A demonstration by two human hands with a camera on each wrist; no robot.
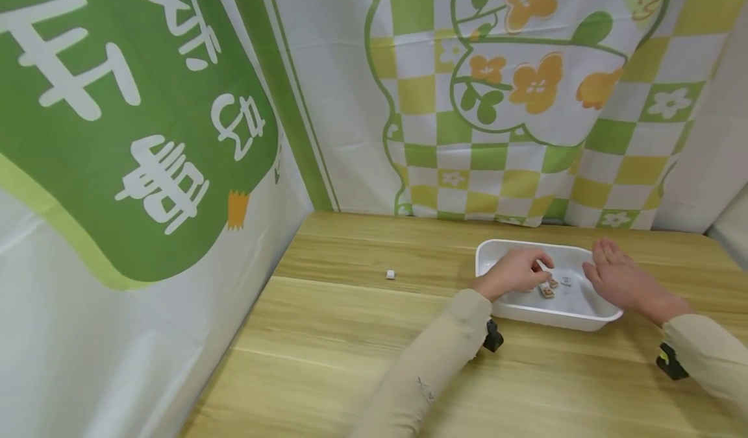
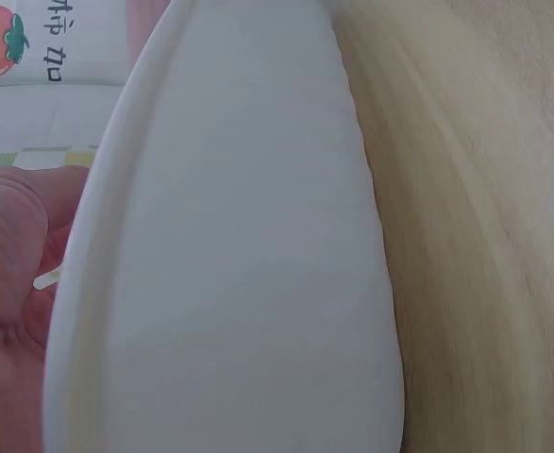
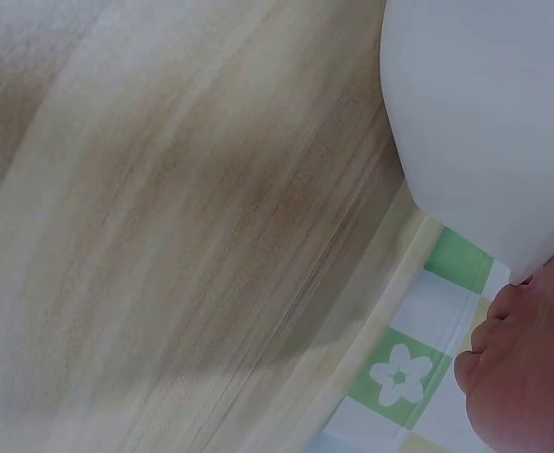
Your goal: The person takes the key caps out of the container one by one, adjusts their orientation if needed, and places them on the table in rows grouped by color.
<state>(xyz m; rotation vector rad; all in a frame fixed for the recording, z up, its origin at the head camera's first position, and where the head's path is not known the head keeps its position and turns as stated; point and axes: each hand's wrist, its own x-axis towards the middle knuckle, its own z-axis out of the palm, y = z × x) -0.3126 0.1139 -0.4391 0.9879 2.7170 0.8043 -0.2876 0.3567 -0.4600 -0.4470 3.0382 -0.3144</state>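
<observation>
My left hand (image 1: 514,271) curls over the tiles (image 1: 550,286) in the tray (image 1: 561,322), seemingly pinching one; right hand (image 1: 619,277) rests spread beside them.

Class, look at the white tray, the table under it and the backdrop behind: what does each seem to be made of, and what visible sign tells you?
White tray: probably plastic or melamine, smooth, with a rounded moulded rim and a soft sheen.
Table: wood or wood-look laminate, pale with streaked grain lines and a matte finish.
Backdrop: likely printed cloth or thin sheet, since it shows creases and folds.
</observation>
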